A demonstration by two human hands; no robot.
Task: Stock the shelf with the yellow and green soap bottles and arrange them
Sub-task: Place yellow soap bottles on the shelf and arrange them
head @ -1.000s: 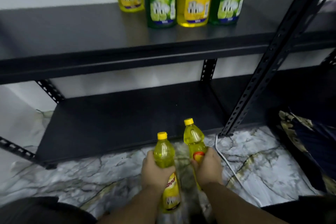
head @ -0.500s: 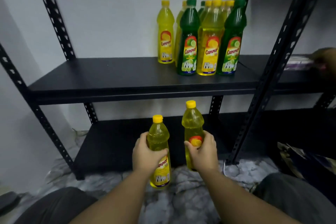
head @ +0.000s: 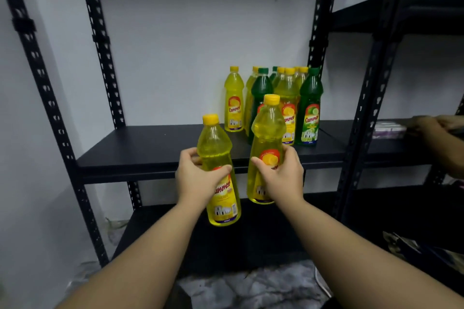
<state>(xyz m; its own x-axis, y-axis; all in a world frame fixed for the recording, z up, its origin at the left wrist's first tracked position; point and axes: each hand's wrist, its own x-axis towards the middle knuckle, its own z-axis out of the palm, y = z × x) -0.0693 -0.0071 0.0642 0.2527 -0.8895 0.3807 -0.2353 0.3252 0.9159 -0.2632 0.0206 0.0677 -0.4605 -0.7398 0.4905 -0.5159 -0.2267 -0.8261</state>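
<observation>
Left hand (head: 198, 178) grips one yellow bottle (head: 221, 183), right hand (head: 281, 178) another (head: 266, 148), both upright before shelf (head: 150, 148); cluster of yellow and green bottles (head: 283, 105) stocked at right, these two unplaced, arranging left

Each hand grips an upright yellow bottle — left hand (head: 198, 178), right hand (head: 282, 178) — held before the black shelf (head: 150, 155), where a bottle cluster (head: 281, 103) stands.

Both arms outstretched, left hand (head: 198, 178) and right hand (head: 282, 175) each closed in a grip
</observation>
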